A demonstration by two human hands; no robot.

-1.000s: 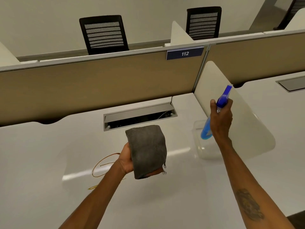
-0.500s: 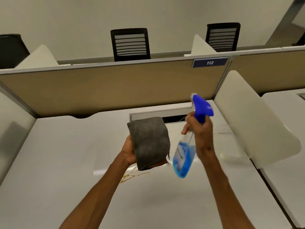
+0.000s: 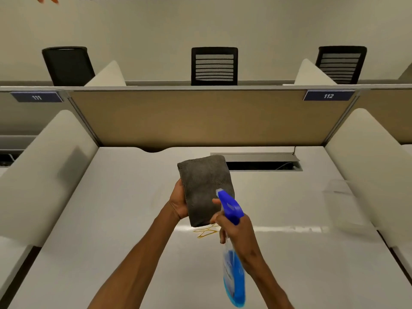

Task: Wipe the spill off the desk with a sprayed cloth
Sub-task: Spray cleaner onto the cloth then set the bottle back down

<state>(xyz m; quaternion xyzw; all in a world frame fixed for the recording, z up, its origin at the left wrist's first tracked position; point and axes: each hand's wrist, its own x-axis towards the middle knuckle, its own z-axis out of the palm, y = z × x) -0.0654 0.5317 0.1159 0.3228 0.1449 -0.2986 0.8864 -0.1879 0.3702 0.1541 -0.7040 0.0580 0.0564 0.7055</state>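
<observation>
My left hand [image 3: 178, 202] holds a folded grey cloth [image 3: 206, 186] upright above the white desk [image 3: 111, 230]. My right hand [image 3: 236, 233] grips a spray bottle [image 3: 234, 279] with blue liquid; its blue nozzle head [image 3: 229, 206] points at the cloth's lower right face, almost touching it. A thin amber spill [image 3: 205, 231] lies on the desk just below the cloth, partly hidden by both hands.
A tan partition [image 3: 200, 117] backs the desk, with white side dividers at the left [image 3: 44, 170] and right [image 3: 370, 166]. An open cable tray [image 3: 263, 165] sits at the desk's rear right. A clear container [image 3: 341, 190] stands blurred by the right divider. Black chairs stand beyond.
My right hand swung the spray bottle from beside the right divider to the cloth, nozzle now close against it. The view shifted left and up; the cloth stayed in my left hand.
</observation>
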